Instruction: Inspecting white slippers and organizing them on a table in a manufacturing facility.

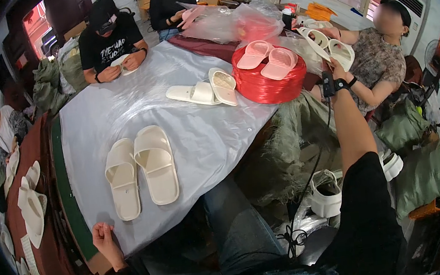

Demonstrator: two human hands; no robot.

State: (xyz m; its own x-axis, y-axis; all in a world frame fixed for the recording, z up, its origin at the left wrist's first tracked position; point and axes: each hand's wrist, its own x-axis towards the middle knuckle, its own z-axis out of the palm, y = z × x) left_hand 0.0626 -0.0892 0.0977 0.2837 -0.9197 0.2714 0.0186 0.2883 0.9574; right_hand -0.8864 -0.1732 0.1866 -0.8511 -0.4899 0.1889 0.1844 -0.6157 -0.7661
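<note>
My right arm stretches out to the right, where my right hand [337,69] grips the lower edge of a white slipper [342,54]. Beside it is another white slipper [313,43], near a seated co-worker's hand [331,33]. Loosely curled, my left hand [104,239] rests at the near left edge of the covered table, apparently with nothing in it. A pair of cream slippers lies in front of it, the left slipper [124,194] next to the right slipper [163,183], toes pointing away.
Another white pair [196,93] lies mid-table, beside a red twine roll [271,89] topped with pink slippers [278,63]. Several people work around the table [88,125]. More white slippers [34,213] lie at left. Clear plastic bags [218,26] pile at the back; green sacks [425,179] stand right.
</note>
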